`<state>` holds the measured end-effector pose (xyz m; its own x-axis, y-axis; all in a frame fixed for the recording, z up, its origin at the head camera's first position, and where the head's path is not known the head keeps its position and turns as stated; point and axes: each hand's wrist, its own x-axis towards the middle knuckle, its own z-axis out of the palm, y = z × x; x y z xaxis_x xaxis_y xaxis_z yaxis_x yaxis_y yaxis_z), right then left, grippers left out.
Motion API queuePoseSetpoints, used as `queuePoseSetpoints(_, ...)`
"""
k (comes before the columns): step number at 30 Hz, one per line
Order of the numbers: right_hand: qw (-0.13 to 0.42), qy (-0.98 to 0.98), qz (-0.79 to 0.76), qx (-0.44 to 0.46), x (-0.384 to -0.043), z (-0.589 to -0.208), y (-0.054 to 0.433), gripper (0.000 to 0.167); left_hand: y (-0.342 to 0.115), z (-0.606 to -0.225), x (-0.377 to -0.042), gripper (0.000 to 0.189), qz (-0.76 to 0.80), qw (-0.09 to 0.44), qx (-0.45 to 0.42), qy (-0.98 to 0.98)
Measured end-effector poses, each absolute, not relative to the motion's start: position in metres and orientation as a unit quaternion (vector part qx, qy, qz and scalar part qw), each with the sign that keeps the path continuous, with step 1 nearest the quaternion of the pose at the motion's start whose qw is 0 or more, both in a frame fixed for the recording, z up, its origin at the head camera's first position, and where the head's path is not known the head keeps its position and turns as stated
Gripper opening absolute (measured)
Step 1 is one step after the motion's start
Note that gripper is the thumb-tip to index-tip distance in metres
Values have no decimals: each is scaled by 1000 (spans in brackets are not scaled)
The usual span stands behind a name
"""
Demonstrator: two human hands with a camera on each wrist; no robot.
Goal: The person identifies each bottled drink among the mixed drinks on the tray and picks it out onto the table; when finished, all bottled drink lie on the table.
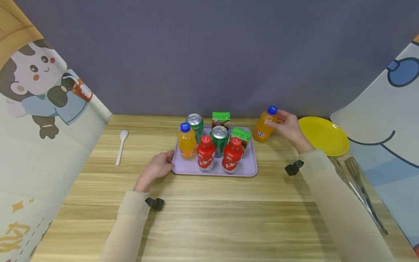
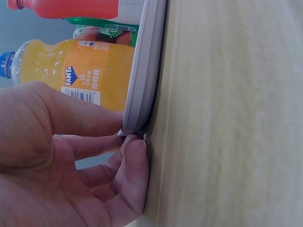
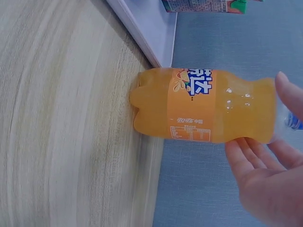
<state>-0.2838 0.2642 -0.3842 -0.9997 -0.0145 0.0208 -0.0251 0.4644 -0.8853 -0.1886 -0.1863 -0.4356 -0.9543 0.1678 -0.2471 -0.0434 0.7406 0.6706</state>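
Note:
My left hand (image 1: 157, 167) pinches the left rim of a lilac tray (image 1: 243, 170); in the left wrist view the thumb lies on the rim, fingertips at its underside. My right hand (image 1: 289, 129) grips an orange soda bottle (image 3: 194, 105) near its neck, under the blue cap. That bottle is just right of the tray, slightly tilted, its base close to the tabletop. On the tray stand another orange soda bottle (image 1: 187, 143), two red bottles (image 1: 206, 154) in front, two green cans (image 1: 219, 140) and two green-topped drink cartons (image 1: 240, 136).
A white spoon (image 1: 121, 145) lies on the wooden table (image 1: 209, 218) at the left. To the right is a yellow plate (image 1: 324, 136), with a dark slotted utensil (image 1: 358, 178) and other long utensils in front of it. A grey-blue wall (image 1: 209, 54) rises behind the table.

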Motion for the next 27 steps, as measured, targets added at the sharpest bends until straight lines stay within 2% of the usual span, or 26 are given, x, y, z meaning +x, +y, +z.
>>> queuePoseSetpoints(6,2,-853,521,0,-281,-380,264,76,-186,-436,-188,59,357,145,36,922)
queuePoseSetpoints(14,24,-853,521,-2,-276,-377,263,72,-186,-435,-188,59,355,146,25,923)
queuePoseSetpoints(27,55,-855,516,17,-249,-378,263,69,-186,-434,-186,60,359,145,28,922)
